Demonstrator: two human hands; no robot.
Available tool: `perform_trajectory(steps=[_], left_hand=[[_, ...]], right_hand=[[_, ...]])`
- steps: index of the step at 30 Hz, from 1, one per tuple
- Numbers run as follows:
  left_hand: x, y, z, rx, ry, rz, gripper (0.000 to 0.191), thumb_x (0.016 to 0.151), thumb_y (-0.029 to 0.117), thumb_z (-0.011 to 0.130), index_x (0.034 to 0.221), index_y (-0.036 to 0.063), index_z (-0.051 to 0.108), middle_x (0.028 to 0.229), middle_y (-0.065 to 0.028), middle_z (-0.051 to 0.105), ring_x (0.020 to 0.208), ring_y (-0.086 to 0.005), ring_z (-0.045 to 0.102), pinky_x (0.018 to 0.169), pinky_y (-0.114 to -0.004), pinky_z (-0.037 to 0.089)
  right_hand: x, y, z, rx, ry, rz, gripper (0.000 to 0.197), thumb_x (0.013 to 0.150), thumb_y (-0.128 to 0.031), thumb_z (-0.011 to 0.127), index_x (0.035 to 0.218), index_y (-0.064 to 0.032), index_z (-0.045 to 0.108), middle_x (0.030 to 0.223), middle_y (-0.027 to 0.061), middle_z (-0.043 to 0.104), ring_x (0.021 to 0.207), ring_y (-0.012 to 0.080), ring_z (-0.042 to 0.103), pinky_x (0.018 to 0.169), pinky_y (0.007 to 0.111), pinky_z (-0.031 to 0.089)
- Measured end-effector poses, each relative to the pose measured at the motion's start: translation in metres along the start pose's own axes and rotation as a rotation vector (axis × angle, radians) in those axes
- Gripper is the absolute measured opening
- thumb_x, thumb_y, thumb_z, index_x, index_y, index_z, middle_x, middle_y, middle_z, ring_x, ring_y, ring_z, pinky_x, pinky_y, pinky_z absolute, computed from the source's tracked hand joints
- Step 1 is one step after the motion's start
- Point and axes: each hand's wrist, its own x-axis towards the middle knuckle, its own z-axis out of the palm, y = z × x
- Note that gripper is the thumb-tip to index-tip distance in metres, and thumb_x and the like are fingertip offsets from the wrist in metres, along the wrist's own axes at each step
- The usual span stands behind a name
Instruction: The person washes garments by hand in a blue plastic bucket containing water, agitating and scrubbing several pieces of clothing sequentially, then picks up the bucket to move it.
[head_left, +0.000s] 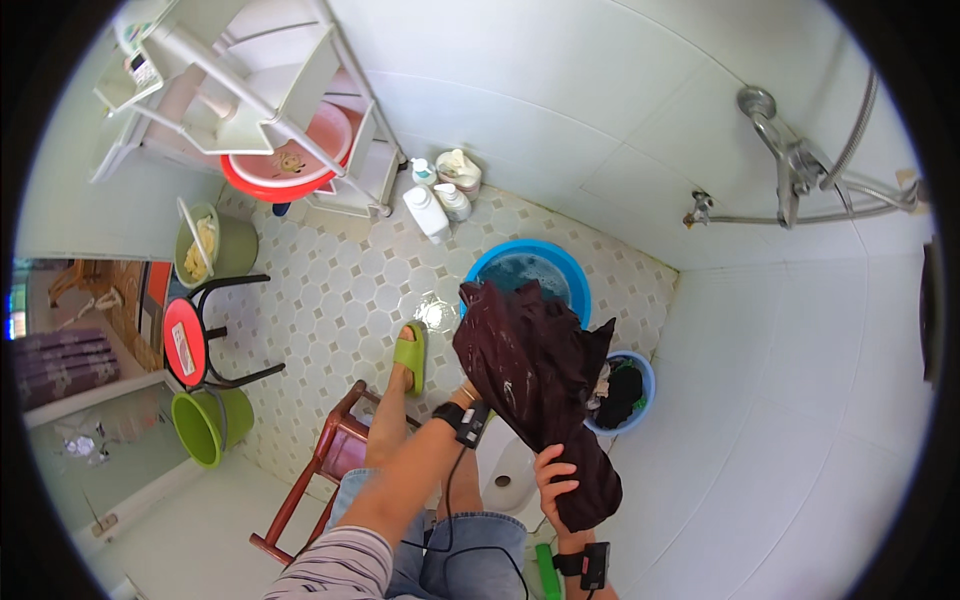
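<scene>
A wet, dark maroon garment (525, 360) hangs in a bunch before me, partly over a blue basin (577, 277) with sudsy water. My right hand (553, 480) grips its lower, gathered end, fingers wrapped around the cloth. At the garment's left side is my left hand (468, 393); the cloth covers its fingers, but it bears part of the bundle. A smaller light-blue basin (649, 375) with black and other cloths stands right of the garment. Below the bundle, a white squat toilet (504, 457) shows its drain hole.
A reddish wooden chair (330, 450) is at my left leg. Farther left are a red-topped stool (184, 337), a green bucket (202, 427) and another bucket (236, 244) with yellow cloth. White bottles (427, 214) stand by a shelf rack (300, 127). A shower mixer (799, 169) juts from the wall.
</scene>
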Motion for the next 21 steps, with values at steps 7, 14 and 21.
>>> perform_trajectory(steps=[7,14,21], left_hand=[[0.015,0.051,-0.007,0.448,-0.069,0.088,0.063,0.087,0.048,0.046,0.135,0.0101,0.032,0.134,-0.0157,0.039,0.119,-0.0301,0.042,0.102,-0.043,0.034],[0.077,0.086,-0.065,0.434,-0.041,0.154,0.039,0.091,0.020,0.043,0.128,0.0067,0.039,0.122,-0.0124,0.051,0.107,-0.0276,0.052,0.095,-0.040,0.041],[0.052,0.065,-0.007,1.831,0.731,0.304,0.067,0.078,0.016,0.063,0.133,0.0072,0.026,0.116,-0.0251,0.048,0.102,-0.0395,0.053,0.088,-0.041,0.043]], right_hand=[[0.005,-0.038,0.029,-1.078,0.233,0.039,0.056,0.088,-0.035,0.051,0.132,-0.0040,0.034,0.124,0.0132,0.046,0.097,0.0237,0.053,0.084,0.031,0.044],[0.063,-0.067,0.025,-2.261,0.383,-0.385,0.104,0.076,-0.029,0.070,0.140,-0.0005,-0.007,0.138,0.0263,0.027,0.123,0.0257,0.038,0.097,0.028,0.034],[0.082,-0.059,0.025,-2.706,0.303,-0.354,0.106,0.070,-0.030,0.068,0.142,-0.0233,-0.011,0.073,0.0301,0.057,0.067,0.0433,0.056,0.066,0.042,0.044]])
